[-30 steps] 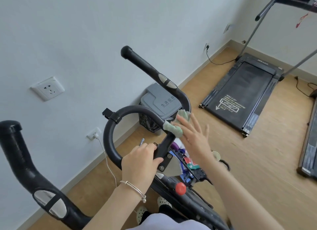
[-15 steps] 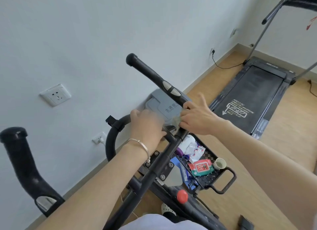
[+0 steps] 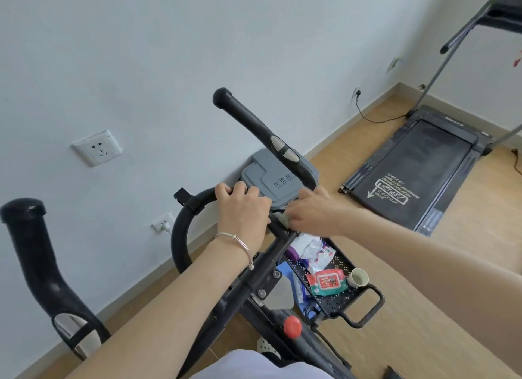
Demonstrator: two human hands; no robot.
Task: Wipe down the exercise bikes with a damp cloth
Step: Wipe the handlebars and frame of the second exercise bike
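Note:
A black exercise bike fills the middle of the view, with a curved handlebar loop (image 3: 180,232), a long right grip (image 3: 254,124) rising toward the wall and a left grip (image 3: 31,254) at the lower left. My left hand (image 3: 243,212), with a silver bracelet at the wrist, is wrapped around the top of the loop. My right hand (image 3: 313,212) presses a small green cloth (image 3: 284,220) against the bar where the loop meets the right grip. Most of the cloth is hidden under my fingers.
A grey lidded bin (image 3: 271,178) stands by the wall behind the bars. A black perforated tray (image 3: 339,299) on the bike carries a red wipes pack (image 3: 327,282), a small cup (image 3: 358,277) and wrappers. A treadmill (image 3: 418,167) lies on the wooden floor at right. Wall sockets (image 3: 97,147) are at left.
My left hand has climbed from the stem to the top of the loop. My right hand with the cloth has slid down the bar toward the junction. The view has shifted slightly.

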